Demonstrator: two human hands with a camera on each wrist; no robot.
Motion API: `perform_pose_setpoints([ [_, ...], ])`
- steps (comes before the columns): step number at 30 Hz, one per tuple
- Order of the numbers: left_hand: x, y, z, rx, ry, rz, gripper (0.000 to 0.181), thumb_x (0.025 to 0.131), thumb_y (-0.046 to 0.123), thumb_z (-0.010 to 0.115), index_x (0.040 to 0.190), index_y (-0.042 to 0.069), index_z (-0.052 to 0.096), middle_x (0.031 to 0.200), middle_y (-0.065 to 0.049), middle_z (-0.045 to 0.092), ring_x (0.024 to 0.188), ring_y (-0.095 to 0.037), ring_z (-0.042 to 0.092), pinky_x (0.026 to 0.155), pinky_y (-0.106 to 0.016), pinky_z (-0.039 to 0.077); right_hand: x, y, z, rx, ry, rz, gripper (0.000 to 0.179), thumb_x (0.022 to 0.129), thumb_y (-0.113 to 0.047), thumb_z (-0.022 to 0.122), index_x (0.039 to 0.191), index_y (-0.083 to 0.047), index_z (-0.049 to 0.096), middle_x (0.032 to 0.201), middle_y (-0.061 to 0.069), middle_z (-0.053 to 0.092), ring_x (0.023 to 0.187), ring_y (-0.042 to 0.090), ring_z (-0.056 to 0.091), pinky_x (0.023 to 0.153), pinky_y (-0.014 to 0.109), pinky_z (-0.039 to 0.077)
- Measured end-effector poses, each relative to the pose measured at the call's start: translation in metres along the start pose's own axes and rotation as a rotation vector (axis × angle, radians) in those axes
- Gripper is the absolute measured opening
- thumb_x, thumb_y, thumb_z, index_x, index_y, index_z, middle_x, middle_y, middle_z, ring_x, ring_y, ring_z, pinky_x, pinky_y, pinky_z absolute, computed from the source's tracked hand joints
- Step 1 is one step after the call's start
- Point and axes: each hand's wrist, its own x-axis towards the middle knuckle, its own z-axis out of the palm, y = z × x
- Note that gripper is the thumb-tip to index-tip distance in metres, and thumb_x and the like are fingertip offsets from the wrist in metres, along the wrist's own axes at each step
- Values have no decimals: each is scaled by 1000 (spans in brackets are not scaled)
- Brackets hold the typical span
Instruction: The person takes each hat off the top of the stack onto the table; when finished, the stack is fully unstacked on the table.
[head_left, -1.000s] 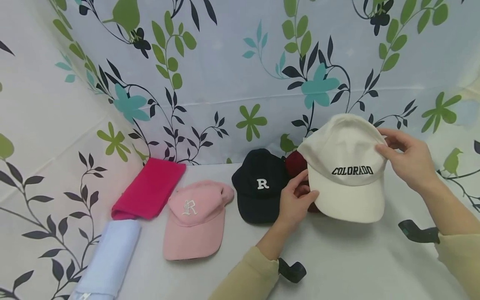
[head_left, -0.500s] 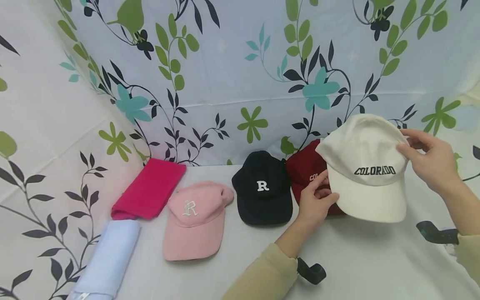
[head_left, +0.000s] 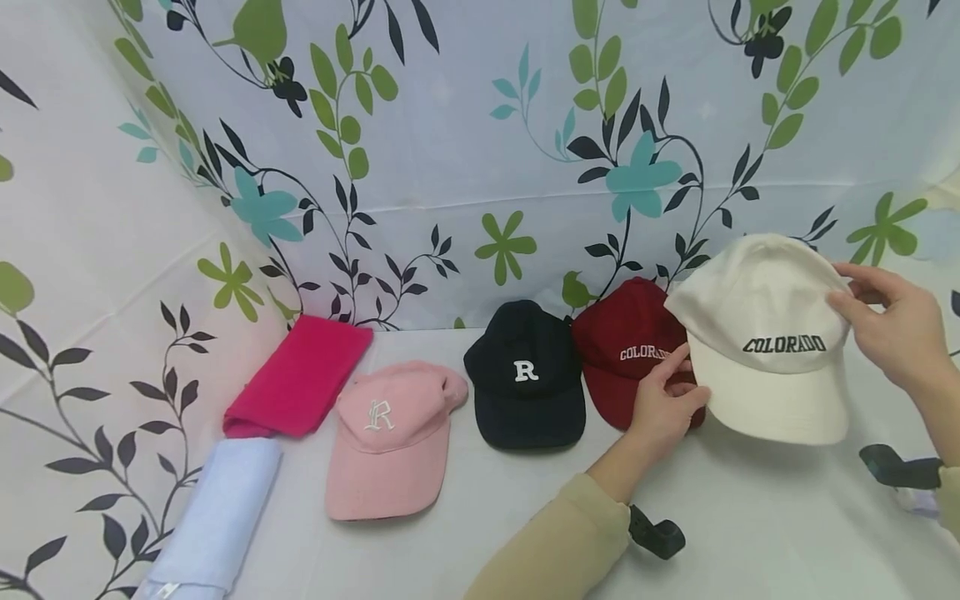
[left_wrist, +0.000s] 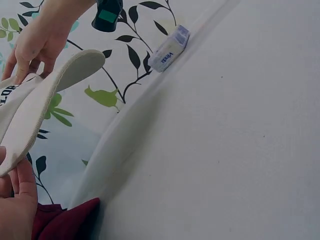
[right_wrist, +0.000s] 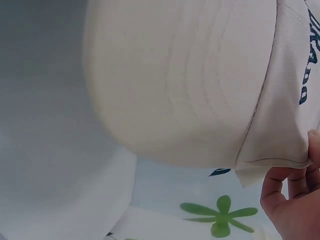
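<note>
A patterned cloth with leaves, flowers and birds rises behind the table's back edge and along its left side. The white table carries a row of soft goods. Held up above it, toward the right edge, is a white cap lettered COLORADO, front facing the head camera, its brim pointing down and its shadow on the table below. The pink cap lies left of the middle, brim toward the front edge. Closer to the back edge sits the black cap with a white R, and just right of it the dark red cap, partly hidden by a hand. A magenta folded cloth lies near the back left corner; a light blue folded cloth runs from it toward the front edge. The right hand has its grip closed in a pinch, thumb in front, on the side of the white cap's crown; the left hand has its grip pinched on the opposite side of the brim. Each wrist bears a small dark device. A small pack marked Vinda lies where the table meets the patterned cloth.
</note>
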Motion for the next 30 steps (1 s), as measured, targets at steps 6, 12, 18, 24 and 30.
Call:
perform_pose_setpoints([
  [6, 4, -7, 14, 14, -11, -50, 59, 88, -11, 67, 140, 16, 61, 98, 16, 54, 76, -2, 56, 67, -16, 51, 5, 11, -1, -37, -15, 42, 47, 106, -13, 50, 148, 5, 43, 122, 32, 47, 103, 30, 48, 57, -1, 28],
  [12, 6, -12, 22, 65, -51, -130, 57, 90, -3, 70, 142, 17, 59, 100, 17, 52, 77, -2, 54, 68, -18, 50, 7, 27, 0, -50, -52, 99, 48, 106, -12, 49, 149, 7, 39, 128, 36, 44, 115, 52, 45, 51, 1, 28],
  [18, 11, -19, 29, -1, -92, -178, 51, 92, 2, 69, 138, 21, 62, 104, 13, 52, 81, -4, 60, 78, -22, 53, 11, 37, 1, -57, -57, 132, 49, 106, -13, 47, 150, 6, 38, 127, 35, 44, 113, 51, 46, 49, 2, 29],
  [24, 14, -27, 35, -92, -87, -244, 58, 91, 0, 69, 146, 12, 54, 119, 9, 55, 90, -12, 63, 89, -29, 53, 15, 45, 10, -79, -59, 148, 48, 106, -13, 47, 150, 5, 40, 125, 34, 46, 116, 52, 46, 50, 7, 35],
  [30, 11, -26, 39, -51, -101, -327, 59, 92, 6, 71, 147, 7, 51, 131, 0, 56, 102, -19, 67, 96, -35, 52, 17, 54, 16, -123, -83, 145, 44, 106, -11, 46, 146, 7, 44, 122, 33, 47, 111, 51, 46, 58, 21, 40],
])
